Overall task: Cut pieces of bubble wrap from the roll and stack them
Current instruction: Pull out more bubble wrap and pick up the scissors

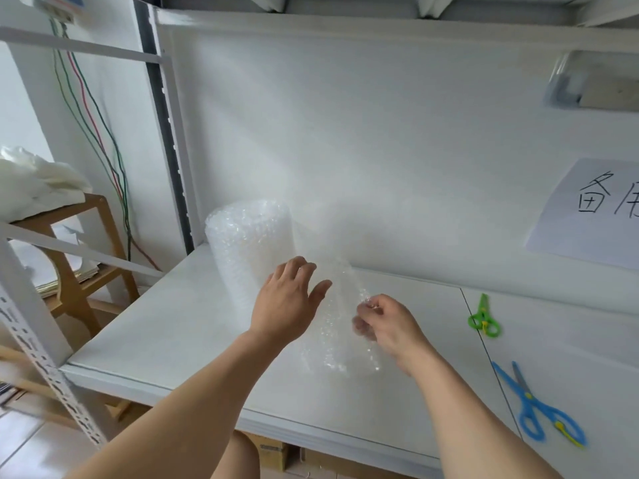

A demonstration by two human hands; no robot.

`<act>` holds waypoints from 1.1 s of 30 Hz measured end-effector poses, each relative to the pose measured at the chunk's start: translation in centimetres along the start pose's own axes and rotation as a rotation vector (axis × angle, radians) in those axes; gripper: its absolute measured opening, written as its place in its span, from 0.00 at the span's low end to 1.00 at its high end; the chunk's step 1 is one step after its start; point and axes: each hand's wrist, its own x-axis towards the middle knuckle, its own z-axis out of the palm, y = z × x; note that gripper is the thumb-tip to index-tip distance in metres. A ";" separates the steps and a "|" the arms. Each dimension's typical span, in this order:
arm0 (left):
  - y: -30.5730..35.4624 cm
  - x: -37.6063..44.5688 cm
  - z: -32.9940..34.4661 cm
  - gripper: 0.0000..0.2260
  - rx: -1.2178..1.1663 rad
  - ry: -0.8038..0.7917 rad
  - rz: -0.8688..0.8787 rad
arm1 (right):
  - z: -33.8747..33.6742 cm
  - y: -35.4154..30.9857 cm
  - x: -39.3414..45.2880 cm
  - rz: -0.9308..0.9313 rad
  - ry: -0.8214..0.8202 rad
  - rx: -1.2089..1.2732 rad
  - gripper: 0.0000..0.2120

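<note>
My left hand (288,299) reaches out, fingers spread loose against the upright bubble wrap roll (250,243), while my right hand (387,326) pinches its free sheet (337,337).

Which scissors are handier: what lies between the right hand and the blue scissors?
Head view: only bare white table separates the right hand from the blue scissors.

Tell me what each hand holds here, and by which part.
The right hand pinches the free edge of the clear bubble wrap sheet pulled from the upright roll. The left hand, fingers spread, holds nothing.
</note>
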 end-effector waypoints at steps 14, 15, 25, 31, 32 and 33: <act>1.1 2.9 1.3 0.24 -0.009 0.234 0.185 | -7.9 -2.3 0.1 -0.076 -0.090 -0.147 0.08; 1.5 3.7 1.2 0.26 -0.010 0.199 0.228 | -8.1 -2.5 0.0 -0.063 -0.115 -0.139 0.08; 3.7 8.4 0.1 0.26 -0.050 -0.350 0.296 | -9.5 -2.1 -1.0 0.054 -0.075 0.169 0.05; 3.7 9.6 -0.2 0.15 -0.077 -0.611 0.259 | -10.1 -0.6 -0.7 0.088 0.067 0.308 0.08; 3.9 9.8 -0.3 0.15 -0.085 -0.648 0.226 | -10.1 -0.4 -0.7 0.093 0.107 0.347 0.07; 4.1 9.9 -0.5 0.15 -0.101 -0.689 0.178 | -10.1 -0.2 -0.6 0.093 0.144 0.393 0.07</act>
